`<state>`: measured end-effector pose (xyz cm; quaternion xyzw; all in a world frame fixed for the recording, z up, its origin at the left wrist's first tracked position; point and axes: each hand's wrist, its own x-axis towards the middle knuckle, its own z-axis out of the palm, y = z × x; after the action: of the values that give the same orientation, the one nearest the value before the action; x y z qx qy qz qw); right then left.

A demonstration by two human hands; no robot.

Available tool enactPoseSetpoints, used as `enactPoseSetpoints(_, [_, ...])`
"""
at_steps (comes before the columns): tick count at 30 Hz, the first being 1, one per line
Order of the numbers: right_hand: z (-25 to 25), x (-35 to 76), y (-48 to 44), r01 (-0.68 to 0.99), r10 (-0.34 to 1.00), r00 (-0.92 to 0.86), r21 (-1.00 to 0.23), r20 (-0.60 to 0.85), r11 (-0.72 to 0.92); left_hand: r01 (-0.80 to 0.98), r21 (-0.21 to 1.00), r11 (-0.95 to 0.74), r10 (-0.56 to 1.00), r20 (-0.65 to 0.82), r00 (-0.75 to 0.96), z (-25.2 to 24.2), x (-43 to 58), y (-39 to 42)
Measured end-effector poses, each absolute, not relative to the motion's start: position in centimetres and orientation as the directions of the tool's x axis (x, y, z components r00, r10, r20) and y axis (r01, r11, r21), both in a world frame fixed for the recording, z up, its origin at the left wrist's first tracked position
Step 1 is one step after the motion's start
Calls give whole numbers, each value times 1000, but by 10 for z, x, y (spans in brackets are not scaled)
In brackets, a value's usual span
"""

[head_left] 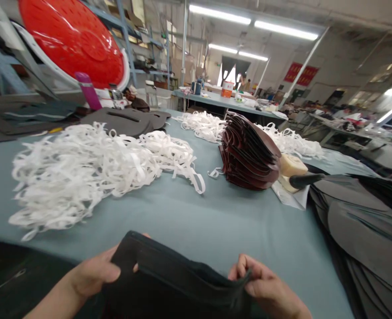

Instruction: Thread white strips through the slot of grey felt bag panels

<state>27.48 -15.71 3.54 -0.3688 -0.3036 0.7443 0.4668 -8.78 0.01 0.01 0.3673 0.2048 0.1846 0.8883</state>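
A dark, flexible sheet-like piece (179,283), perhaps leather, hangs between my two hands at the front edge of the table. It has a long slit near its upper edge. My left hand (98,270) grips its left end, thumb on the near face and the other fingers mostly hidden behind. At the right end, my right hand (260,281) pinches the upper corner between thumb and fingers. The lower part of the piece runs out of view. Beyond it lies the blue-green tabletop (196,217).
A heap of white strips (92,173) covers the left of the table. A stack of dark red-brown pieces (249,153) stands centre right, beside a cream block (292,166) and a black handle (305,180). Grey cut pieces (369,230) are piled at the right edge.
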Motion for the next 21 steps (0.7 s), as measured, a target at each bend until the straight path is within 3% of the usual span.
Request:
enactPoseSetpoints(4, [42, 267, -154, -443, 920, -242, -809, -307, -387, -220, 633, 742, 465, -249, 849, 10, -88, -6])
enactPoseSetpoints(9, [39, 255, -154, -580, 919, -194, -715, -344, -390, -253, 615, 746, 466, -212, 859, 2, -91, -5])
enactPoseSetpoints(14, [35, 252, -155, -596, 912, -278, -691, -301, -409, -307, 578, 756, 477, -165, 863, -12, -102, 0])
enactPoseSetpoints(18, [39, 255, -149, -552, 917, -159, -737, -365, -390, -253, 669, 699, 525, -240, 816, 7, -87, -4])
enactPoseSetpoints(21, [47, 256, -139, -418, 894, 23, -816, -448, -399, -99, 814, 573, 659, -385, 647, 30, -64, -6])
